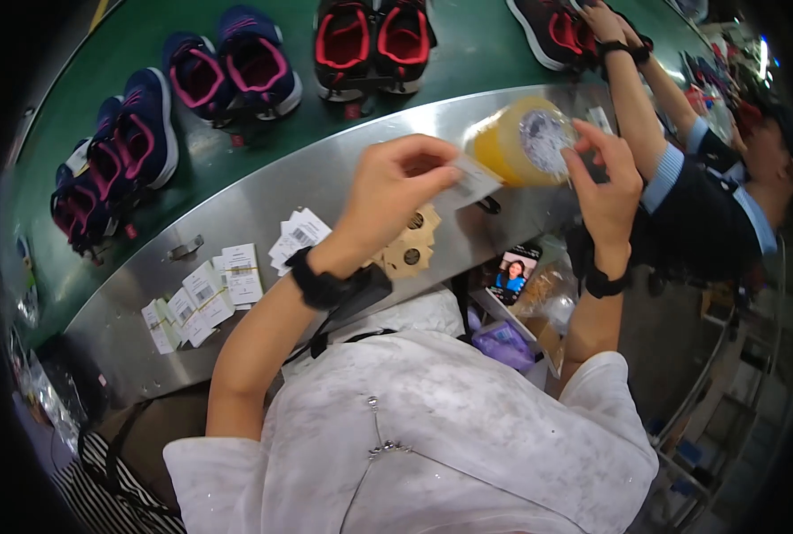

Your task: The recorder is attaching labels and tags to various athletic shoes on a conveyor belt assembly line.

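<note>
My left hand [401,191] is closed, pinching a white card [474,182] between thumb and fingers above the metal bench. Just right of the card is a wide yellow roll, apparently tape [500,147], slightly blurred, with a grey-white patterned end. At the roll's right edge, the thumb and index finger of my right hand [608,182] close on its rim; the other fingers are curled. Brown cut-out cards [412,245] with dark round marks lie below my left hand. Loose white cards [300,233] lie beside my left wrist, with banded bundles of white cards [202,298] further left.
Pairs of dark sneakers with pink or red linings [256,67] stand along the green surface [303,133] behind the metal bench [263,191]. A lit phone [514,271] and a purple packet [503,345] sit by my right forearm. A co-worker's hands [606,22] touch shoes at the far right.
</note>
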Available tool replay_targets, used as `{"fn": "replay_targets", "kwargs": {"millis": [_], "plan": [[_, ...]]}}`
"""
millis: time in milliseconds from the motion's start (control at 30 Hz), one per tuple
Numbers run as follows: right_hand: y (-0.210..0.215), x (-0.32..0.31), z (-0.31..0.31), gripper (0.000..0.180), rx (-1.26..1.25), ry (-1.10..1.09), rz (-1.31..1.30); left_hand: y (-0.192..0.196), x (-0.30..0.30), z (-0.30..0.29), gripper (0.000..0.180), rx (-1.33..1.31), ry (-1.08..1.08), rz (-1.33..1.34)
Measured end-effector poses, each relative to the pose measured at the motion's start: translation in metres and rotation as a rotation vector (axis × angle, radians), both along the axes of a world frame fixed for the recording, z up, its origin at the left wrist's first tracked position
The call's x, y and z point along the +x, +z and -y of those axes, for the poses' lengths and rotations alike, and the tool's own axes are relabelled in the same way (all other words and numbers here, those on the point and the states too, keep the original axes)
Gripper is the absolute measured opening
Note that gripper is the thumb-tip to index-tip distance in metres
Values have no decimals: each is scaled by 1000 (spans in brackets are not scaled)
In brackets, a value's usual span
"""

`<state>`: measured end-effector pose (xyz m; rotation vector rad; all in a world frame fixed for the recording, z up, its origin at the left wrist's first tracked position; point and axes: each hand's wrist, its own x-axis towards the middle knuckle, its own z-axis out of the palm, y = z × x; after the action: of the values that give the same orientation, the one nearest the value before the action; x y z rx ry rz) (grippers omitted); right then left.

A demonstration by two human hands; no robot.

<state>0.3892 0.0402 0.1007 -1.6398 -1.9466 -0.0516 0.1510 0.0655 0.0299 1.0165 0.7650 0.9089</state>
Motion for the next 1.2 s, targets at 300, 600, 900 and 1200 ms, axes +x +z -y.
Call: {"fn": "replay_targets", "kwargs": {"millis": [300,600,900,1200], "plan": [[-3,33,0,11,-24,-73,-341,-9,113,-33,10,741,-109,-6],[27,4,13,16,454,24,-539,2,36,-35,14,652,457,75],[6,-184,-35,22,-232,502,-469,30,-96,6,19,43,592,145],[14,-232,-50,17,-218,546,-270,31,-134,18,13,122,657,105]]}}
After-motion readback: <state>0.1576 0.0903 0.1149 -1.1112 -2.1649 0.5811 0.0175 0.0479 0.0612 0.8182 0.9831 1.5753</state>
